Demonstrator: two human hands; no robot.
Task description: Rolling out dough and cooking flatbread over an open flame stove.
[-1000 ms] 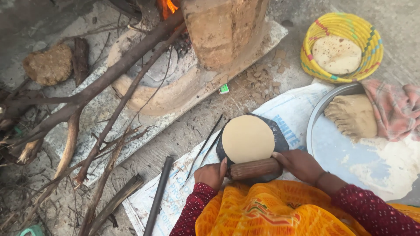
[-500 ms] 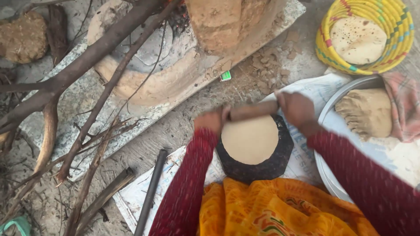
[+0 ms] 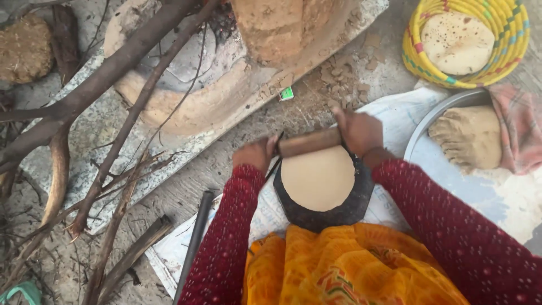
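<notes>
Both hands on a rolling pin (image 3: pixel 309 142) at the far edge of a dough disc (image 3: pixel 318 177).

Left hand (image 3: pixel 255 155) and right hand (image 3: pixel 357 131) press on the pin's two ends, fingers curled over it. Disc lies flat on a dark round board (image 3: pixel 351 204), which sits on a white sack (image 3: pixel 265 214) on the floor. Right of the board: metal tray (image 3: pixel 446 186) with a dough lump (image 3: pixel 470 138). Far right: yellow basket (image 3: pixel 497 68) holding a cooked flatbread (image 3: pixel 456 44). Clay stove (image 3: pixel 226 85) far left.
</notes>
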